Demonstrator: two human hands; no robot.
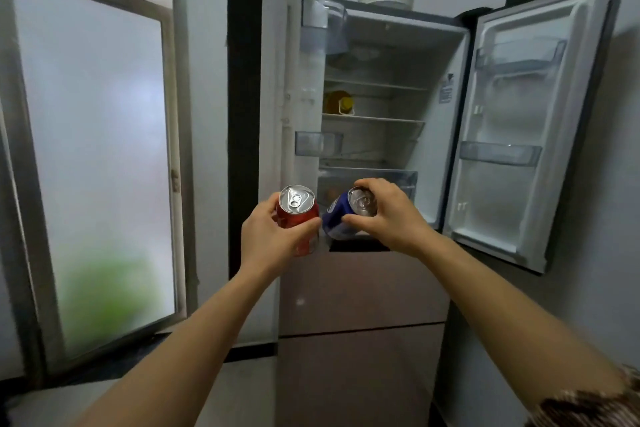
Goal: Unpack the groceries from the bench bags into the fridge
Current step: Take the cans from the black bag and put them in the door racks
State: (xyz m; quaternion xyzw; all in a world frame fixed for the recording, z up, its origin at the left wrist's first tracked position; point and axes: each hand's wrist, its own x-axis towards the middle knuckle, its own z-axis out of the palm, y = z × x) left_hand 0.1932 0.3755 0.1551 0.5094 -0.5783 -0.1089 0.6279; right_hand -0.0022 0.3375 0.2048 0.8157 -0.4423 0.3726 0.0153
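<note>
- Left hand (268,239) wrapped round red soda can (298,218), upright, pull-tab top showing, held in front of fridge (363,288), at its left edge.
- Right hand (388,215) grips blue soda can (337,218) by its top rim, can tilted, just below the fridge's open compartment.
- Cans side by side, close, not touching.
- Both fridge doors open; yellow-capped bottle (341,103) on a middle shelf.
- Frosted window (93,156) left of fridge.
</note>
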